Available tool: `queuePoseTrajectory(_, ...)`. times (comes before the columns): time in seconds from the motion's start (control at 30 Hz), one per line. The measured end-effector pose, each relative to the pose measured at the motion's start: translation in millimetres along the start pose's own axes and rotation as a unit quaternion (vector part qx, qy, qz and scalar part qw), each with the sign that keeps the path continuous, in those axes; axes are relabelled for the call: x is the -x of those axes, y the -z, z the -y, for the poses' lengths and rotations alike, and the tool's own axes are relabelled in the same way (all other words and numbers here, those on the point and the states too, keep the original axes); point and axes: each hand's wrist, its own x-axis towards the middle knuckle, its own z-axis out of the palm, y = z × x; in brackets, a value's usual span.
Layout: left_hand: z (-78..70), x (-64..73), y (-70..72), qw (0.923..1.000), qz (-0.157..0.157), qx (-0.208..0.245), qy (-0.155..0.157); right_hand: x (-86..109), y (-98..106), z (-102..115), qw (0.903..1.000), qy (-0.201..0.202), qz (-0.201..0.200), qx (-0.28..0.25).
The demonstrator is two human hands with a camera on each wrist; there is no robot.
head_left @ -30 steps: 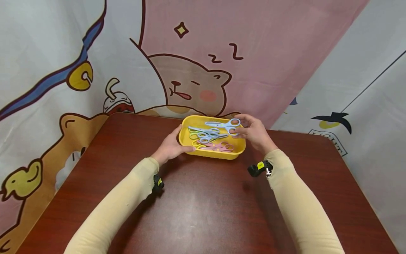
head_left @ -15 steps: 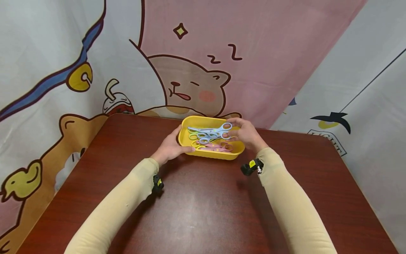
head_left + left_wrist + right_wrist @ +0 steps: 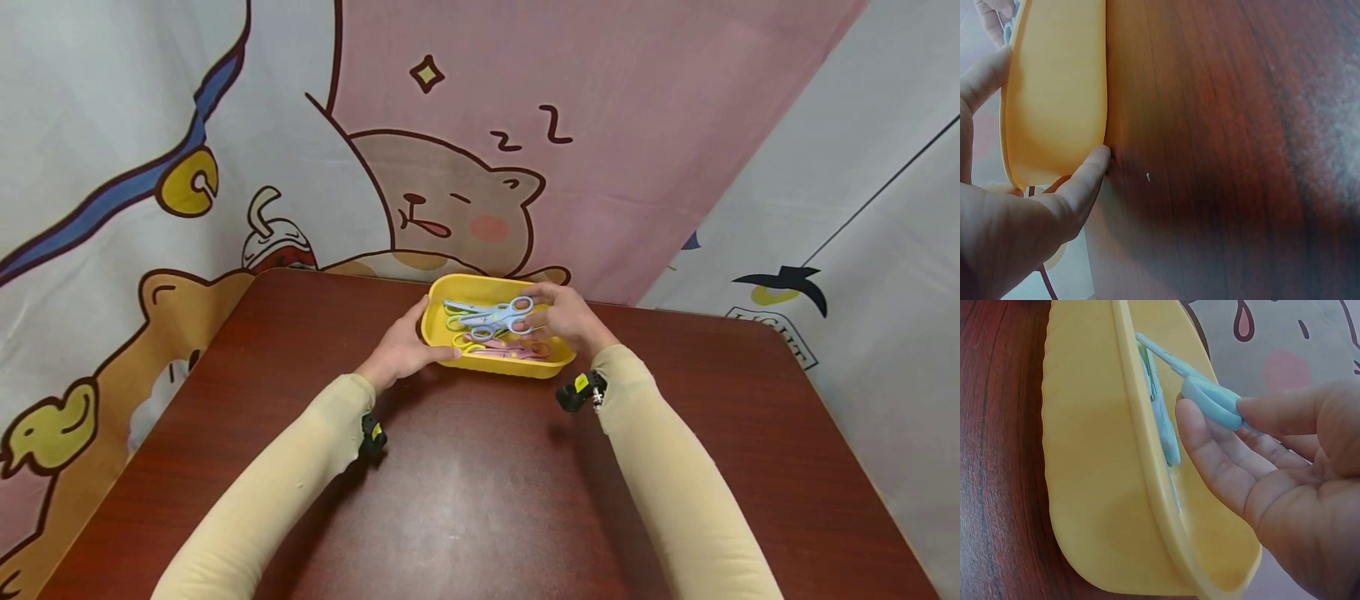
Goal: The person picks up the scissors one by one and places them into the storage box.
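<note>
A yellow plastic basket (image 3: 517, 367) stands near the table's back edge in the head view. My left hand (image 3: 401, 350) holds its left end, thumb on the near side; in the left wrist view the thumb lies low along the basket wall and another finger touches the rim. Over the basket's right part, my right hand (image 3: 566, 317) pinches the handles of light blue scissors (image 3: 1213, 403), whose blades point left and slope down into the basket. Beneath lie more scissors: blue ones, green ones, yellow ones and pink scissors (image 3: 517, 350), partly overlapping and partly hidden.
The basket rests on a dark red-brown wooden table (image 3: 465, 483). Behind it hangs a cartoon-printed curtain (image 3: 615, 167) close to the table's back edge. A small black camera (image 3: 577, 392) is strapped at the right wrist.
My right hand has moved left and slightly down with the blue scissors, bringing them over the other scissors in the basket. The left hand and basket have barely moved.
</note>
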Motion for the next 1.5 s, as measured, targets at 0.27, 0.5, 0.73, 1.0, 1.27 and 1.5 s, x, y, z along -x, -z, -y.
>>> queuePoseTrajectory(0.27, -0.1, 0.3, 0.2, 1.0, 0.001, -0.004, -0.002, -1.2, -7.9, -0.4, 0.9998, -0.005, 0.013, -0.014)
queuePoseTrajectory(0.5, 1.0, -0.8, 0.4, 1.0, 0.001, -0.001, -0.007, -4.5, -14.2, -3.6, 0.9997, 0.001, 0.022, -0.013)
queuePoseTrajectory(0.73, 0.7, 0.0, 0.2, 1.0, -0.001, -0.003, -0.003, -6.6, -18.6, -7.4, 0.9997, -0.012, 0.02, -0.002)
queuePoseTrajectory(1.0, -0.3, 0.7, 0.7, 1.0, -0.001, 0.001, -0.003, -6.0, -17.5, -7.8, 0.9993, -0.032, 0.016, 0.013)
queuePoseTrajectory(1.27, -2.5, 1.7, 1.1, 1.0, 0.002, -0.003, 0.002, -2.2, -10.7, -5.8, 0.9987, -0.016, 0.005, 0.048)
queuePoseTrajectory(1.5, -1.8, 2.2, 1.0, 0.9999, 0.003, -0.009, 0.01, 3.1, -7.1, -4.3, 0.9969, -0.013, 0.002, 0.078)
